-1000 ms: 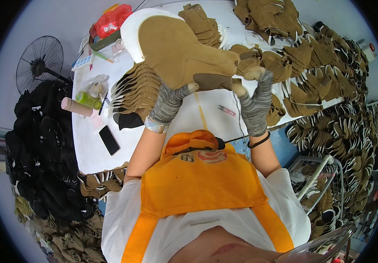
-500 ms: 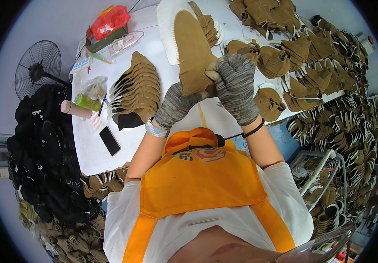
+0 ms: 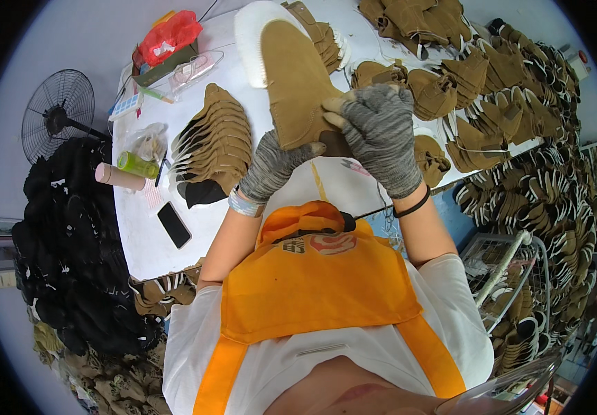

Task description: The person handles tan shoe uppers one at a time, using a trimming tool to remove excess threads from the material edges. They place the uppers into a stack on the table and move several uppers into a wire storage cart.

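A tan suede shoe upper with a white sole [image 3: 297, 76] is held up over the white table [image 3: 139, 214], toe pointing away from me. My left hand [image 3: 274, 166], in a grey knit glove, grips its near lower edge. My right hand [image 3: 379, 131], also gloved, is closed over the shoe's heel end from the right, fingers spread across the suede.
A fanned stack of tan uppers [image 3: 214, 146] lies left of my hands. Many tan shoes [image 3: 471, 83] cover the table's right side and racks [image 3: 554, 207]. A black phone [image 3: 174, 225], a cardboard tube [image 3: 120, 177], a red bag [image 3: 167, 38], a fan [image 3: 56, 114] and dark material [image 3: 70, 263] are at left.
The shoe has been turned from lying flat and broad to standing toe-away and narrow. My right hand moved up from under it onto its heel end; my left stayed at the near edge.
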